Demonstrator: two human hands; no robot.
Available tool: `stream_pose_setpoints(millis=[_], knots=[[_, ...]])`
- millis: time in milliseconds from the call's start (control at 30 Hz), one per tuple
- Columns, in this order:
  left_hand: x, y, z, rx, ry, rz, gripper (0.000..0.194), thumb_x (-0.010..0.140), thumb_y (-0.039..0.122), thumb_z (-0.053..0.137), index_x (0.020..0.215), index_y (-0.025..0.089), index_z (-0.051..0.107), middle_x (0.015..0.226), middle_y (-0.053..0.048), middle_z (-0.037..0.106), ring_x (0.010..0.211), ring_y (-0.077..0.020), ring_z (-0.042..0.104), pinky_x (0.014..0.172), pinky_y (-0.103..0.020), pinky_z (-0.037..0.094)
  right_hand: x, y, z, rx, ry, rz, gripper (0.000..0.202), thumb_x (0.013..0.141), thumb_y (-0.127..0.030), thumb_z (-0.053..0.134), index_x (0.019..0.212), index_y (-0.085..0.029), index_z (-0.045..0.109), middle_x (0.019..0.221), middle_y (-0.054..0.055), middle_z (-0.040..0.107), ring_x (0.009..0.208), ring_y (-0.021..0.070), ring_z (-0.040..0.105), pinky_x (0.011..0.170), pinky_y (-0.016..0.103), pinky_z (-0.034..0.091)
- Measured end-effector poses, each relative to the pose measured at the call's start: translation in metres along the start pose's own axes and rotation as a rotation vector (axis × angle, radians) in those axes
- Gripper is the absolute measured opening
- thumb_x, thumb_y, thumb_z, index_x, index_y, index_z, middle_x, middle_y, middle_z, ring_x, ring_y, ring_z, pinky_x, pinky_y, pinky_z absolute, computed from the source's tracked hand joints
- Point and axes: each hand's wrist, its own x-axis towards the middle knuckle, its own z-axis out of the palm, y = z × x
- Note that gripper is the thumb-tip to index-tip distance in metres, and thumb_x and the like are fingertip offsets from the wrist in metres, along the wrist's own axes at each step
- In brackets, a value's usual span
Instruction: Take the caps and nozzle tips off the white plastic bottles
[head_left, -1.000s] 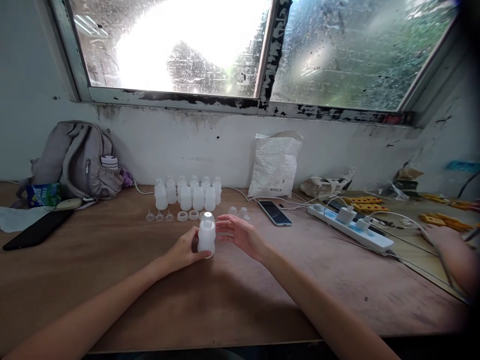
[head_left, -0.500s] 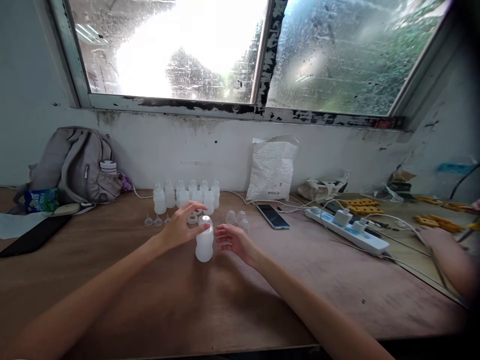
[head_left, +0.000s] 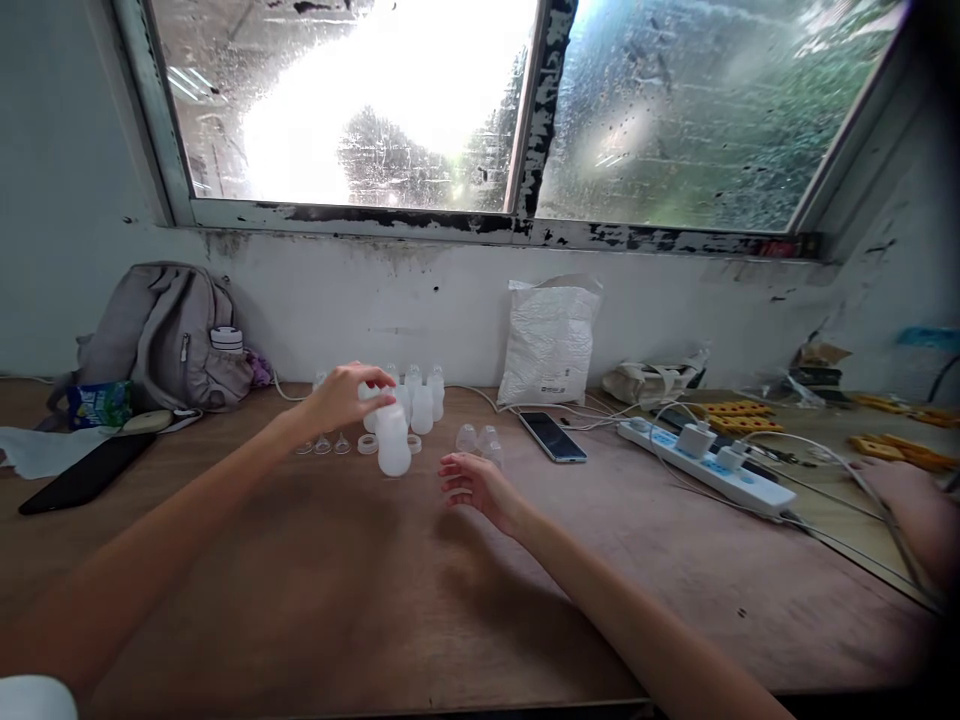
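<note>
My left hand (head_left: 346, 396) grips the top of a frosted white bottle (head_left: 393, 446), which hangs slightly tilted in front of the group of bottles. Its fingers hide part of that group. To the right, my right hand (head_left: 477, 490) is apart from the bottle, fingers loosely curled and spread, holding nothing. Several similar bottles (head_left: 422, 408) with clear caps stand in rows near the wall. Clear teats (head_left: 341, 443) lie left of the held bottle, with a white ring (head_left: 367, 444) beside them and another ring (head_left: 414, 443) at its right. Clear caps (head_left: 489, 443) stand beyond my right hand.
A phone (head_left: 553, 437) and a white power strip (head_left: 705, 467) with cables lie to the right. A white package (head_left: 550, 340) leans on the wall. A backpack (head_left: 169, 340) and a black tablet-like slab (head_left: 86, 473) are at left. Another person's hand (head_left: 892, 480) is at far right.
My left hand has closed on the bottle and carried it back and to the left, toward the group. My right hand stays low, now farther from the bottle. The view has shifted slightly.
</note>
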Motion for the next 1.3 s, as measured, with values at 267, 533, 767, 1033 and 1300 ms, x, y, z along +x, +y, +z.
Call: stream_pose_setpoints(millis=[267, 533, 767, 1033, 1300], knots=[[0.036, -0.079, -0.011, 0.254, 0.04, -0.064, 0.031, 0.072, 0.042, 0.05, 0.088, 0.019, 0.061, 0.079, -0.003, 0.063, 0.076, -0.017, 0.055, 0.07, -0.028, 0.04, 0.001, 0.005, -0.001, -0.025, -0.027, 0.011, 0.019, 0.07, -0.032, 0.056, 0.079, -0.015, 0.058, 0.08, 0.004, 0.055, 0.065, 0.013, 0.054, 0.056, 0.026, 0.045], [0.033, -0.112, 0.025, 0.358, -0.038, -0.319, 0.029, 0.071, 0.042, 0.047, 0.09, 0.023, 0.06, 0.088, -0.002, 0.064, 0.091, -0.0239, 0.05, 0.076, -0.033, 0.036, -0.006, 0.005, 0.006, -0.099, -0.069, 0.013, 0.018, 0.069, -0.031, 0.056, 0.076, -0.016, 0.057, 0.081, 0.004, 0.055, 0.064, 0.0122, 0.053, 0.055, 0.025, 0.045], [0.028, -0.125, 0.042, 0.396, -0.027, -0.381, 0.027, 0.071, 0.04, 0.046, 0.09, 0.025, 0.059, 0.089, -0.003, 0.064, 0.096, -0.0257, 0.048, 0.08, -0.039, 0.032, -0.011, 0.003, 0.012, -0.136, -0.085, 0.037, 0.017, 0.068, -0.031, 0.056, 0.073, -0.015, 0.056, 0.079, 0.004, 0.056, 0.062, 0.0113, 0.053, 0.053, 0.024, 0.043], [0.029, -0.13, 0.042, 0.426, -0.034, -0.385, 0.028, 0.072, 0.038, 0.045, 0.091, 0.024, 0.059, 0.091, -0.005, 0.064, 0.097, -0.0262, 0.047, 0.082, -0.04, 0.03, -0.011, 0.004, 0.015, -0.149, -0.082, 0.053, 0.02, 0.065, -0.033, 0.059, 0.073, -0.014, 0.056, 0.078, 0.004, 0.056, 0.06, 0.0102, 0.053, 0.05, 0.022, 0.043], [0.028, -0.129, 0.045, 0.469, -0.002, -0.37, 0.03, 0.074, 0.035, 0.04, 0.093, 0.02, 0.058, 0.099, -0.01, 0.061, 0.098, -0.0284, 0.047, 0.08, -0.041, 0.031, -0.012, 0.004, 0.017, -0.166, -0.072, 0.072, 0.019, 0.065, -0.033, 0.06, 0.072, -0.015, 0.056, 0.077, 0.003, 0.056, 0.058, 0.0098, 0.053, 0.049, 0.022, 0.043]])
